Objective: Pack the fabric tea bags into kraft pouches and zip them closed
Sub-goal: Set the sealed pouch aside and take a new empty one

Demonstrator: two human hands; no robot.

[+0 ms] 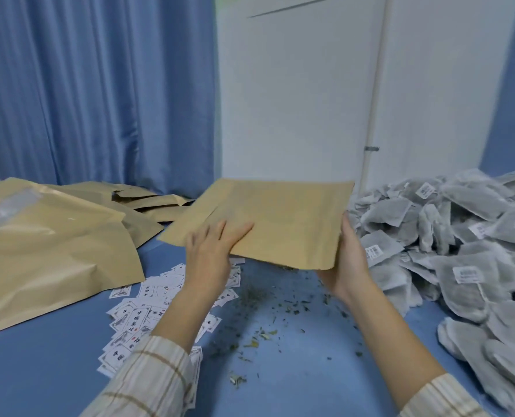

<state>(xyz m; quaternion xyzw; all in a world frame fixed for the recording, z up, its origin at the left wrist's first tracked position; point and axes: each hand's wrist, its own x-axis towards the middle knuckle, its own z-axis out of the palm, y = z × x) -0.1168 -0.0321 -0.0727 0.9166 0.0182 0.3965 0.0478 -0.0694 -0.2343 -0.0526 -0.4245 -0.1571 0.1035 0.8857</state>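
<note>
Holding one flat kraft pouch [276, 221] above the blue table [295, 371], both hands work at its near edge. The left hand [211, 251] lies on the pouch's top face near its left corner, fingers straight and spread, the thumb's position hidden. The right hand [348, 260] grips the pouch's right near corner, fingers curled under it and thumb along its side edge. The pouch is tilted and clear of the surface.

Left of it lies a pile of kraft pouches [48, 236]; at least four can be separated, the rest overlap too much to count. Right of it is a heap of grey fabric tea bags [467, 251], dozens, not exactly countable, several bearing white labels. Under the left forearm a scatter of printed paper tags [136, 320] covers the table, too many to count. Loose tea fragments [256, 338] lie between the arms. One striped sleeve [148, 383] covers each forearm.
</note>
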